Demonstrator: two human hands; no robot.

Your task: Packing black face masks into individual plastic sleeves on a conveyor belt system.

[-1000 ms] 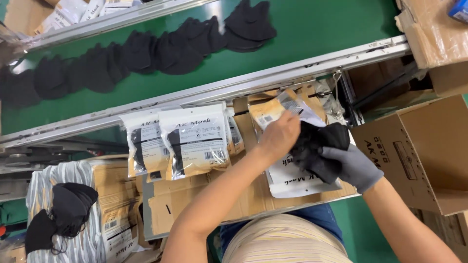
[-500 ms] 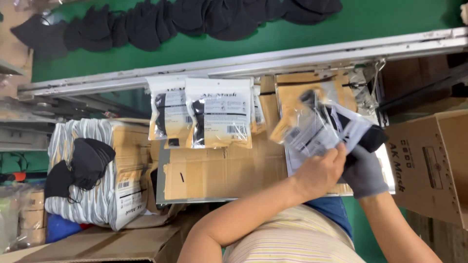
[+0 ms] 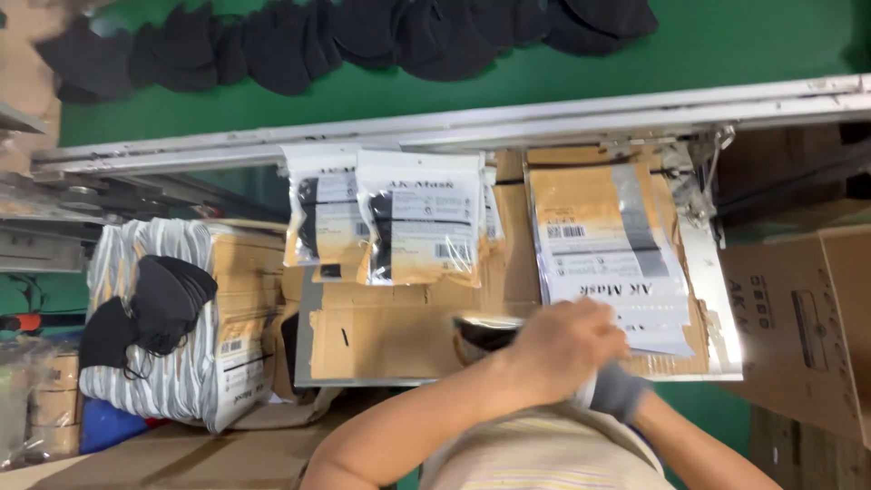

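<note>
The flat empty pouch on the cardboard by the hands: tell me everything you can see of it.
The empty pouch is a clear glossy plastic bag with a white printed lower part, and brown cardboard shows through its upper half. It lies flat on the cardboard worktop, below the conveyor rail. The left hand overlaps its near edge; actual touch is unclear.

Your work surface is a flattened cardboard sheet [image 3: 399, 340] laid beside the green conveyor belt [image 3: 726, 45]; on it lie two filled mask packets [image 3: 422, 218] side by side and, to their right, a stack of empty packets [image 3: 608, 245]. On the belt you have a row of overlapping black masks [image 3: 363, 36]; they run along its far side.
</note>
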